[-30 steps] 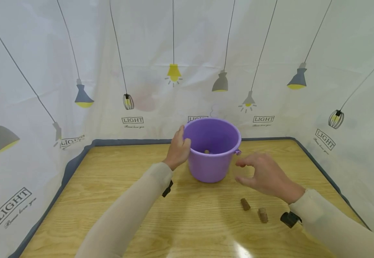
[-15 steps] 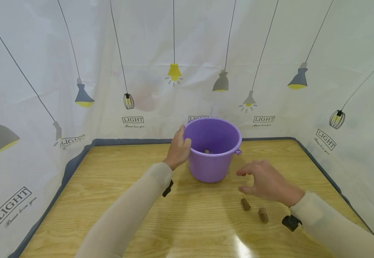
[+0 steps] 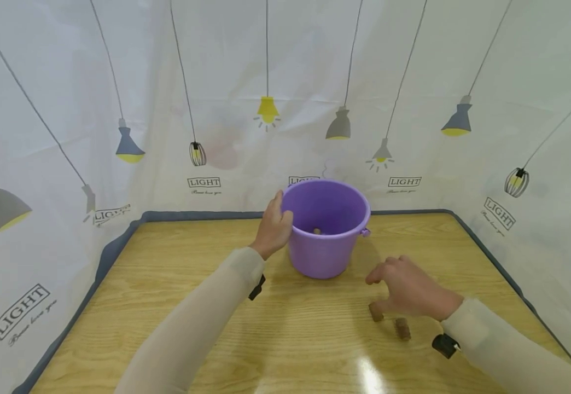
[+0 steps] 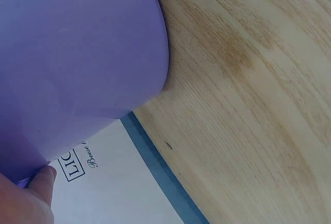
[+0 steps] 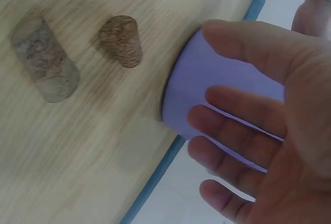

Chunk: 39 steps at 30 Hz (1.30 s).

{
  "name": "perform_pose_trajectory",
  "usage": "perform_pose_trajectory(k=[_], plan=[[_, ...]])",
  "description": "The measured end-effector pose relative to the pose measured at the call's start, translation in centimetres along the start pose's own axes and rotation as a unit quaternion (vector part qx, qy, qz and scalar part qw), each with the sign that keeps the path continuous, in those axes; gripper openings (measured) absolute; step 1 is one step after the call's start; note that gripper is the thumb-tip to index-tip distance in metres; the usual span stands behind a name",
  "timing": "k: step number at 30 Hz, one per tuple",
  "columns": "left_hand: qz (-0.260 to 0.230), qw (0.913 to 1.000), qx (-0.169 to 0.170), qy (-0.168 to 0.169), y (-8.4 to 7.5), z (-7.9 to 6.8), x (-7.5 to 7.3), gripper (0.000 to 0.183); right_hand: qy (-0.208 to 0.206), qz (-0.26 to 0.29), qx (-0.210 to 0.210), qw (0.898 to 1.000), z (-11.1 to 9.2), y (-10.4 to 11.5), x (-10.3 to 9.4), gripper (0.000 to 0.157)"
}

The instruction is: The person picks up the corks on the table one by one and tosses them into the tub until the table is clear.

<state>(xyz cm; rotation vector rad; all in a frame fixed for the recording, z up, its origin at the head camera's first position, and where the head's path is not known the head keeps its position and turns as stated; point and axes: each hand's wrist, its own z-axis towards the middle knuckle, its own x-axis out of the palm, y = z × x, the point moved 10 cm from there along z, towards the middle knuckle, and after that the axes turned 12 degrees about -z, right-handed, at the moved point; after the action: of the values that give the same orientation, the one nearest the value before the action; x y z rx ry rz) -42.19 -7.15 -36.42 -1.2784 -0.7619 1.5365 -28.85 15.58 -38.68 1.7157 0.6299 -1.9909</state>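
Observation:
A purple bucket stands upright at the back middle of the wooden table. My left hand grips its left rim, thumb on the near side. Inside the bucket, a small cork shows low down. To the right, my right hand hovers with thumb and fingers spread, nothing between them. Just below its thumb lies a short tapered cork, partly overlapped by the thumb in the head view. A longer, paler cork rests nearer the person on the tabletop.
White sheeting printed with hanging lamps surrounds the table at the back and both sides. A dark blue strip runs along the table's edge. A small knob juts from the bucket's right side.
My right hand has moved down and away from the bucket's right side, towards the two corks on the table. My left hand still holds the rim, and the bucket stays put.

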Motion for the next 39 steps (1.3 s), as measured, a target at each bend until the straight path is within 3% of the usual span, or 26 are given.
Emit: perform_pose_trajectory(k=[10,17,26,39], plan=[[-0.001,1.0,0.003,-0.006,0.2,0.1,-0.2,0.068,-0.001,-0.036,-0.054,0.998,-0.3,1.1,1.3,0.019],[-0.002,1.0,0.002,-0.005,0.2,0.1,-0.2,0.068,0.026,-0.045,-0.042,0.998,-0.3,1.0,2.4,0.029],[-0.001,1.0,0.005,-0.004,-0.1,0.1,-0.2,0.069,0.008,-0.062,-0.052,0.997,-0.2,1.2,2.9,0.012],[-0.004,1.0,0.001,0.002,0.0,-0.1,0.1,0.068,0.022,-0.057,-0.038,0.997,-0.4,0.9,3.7,0.018]])
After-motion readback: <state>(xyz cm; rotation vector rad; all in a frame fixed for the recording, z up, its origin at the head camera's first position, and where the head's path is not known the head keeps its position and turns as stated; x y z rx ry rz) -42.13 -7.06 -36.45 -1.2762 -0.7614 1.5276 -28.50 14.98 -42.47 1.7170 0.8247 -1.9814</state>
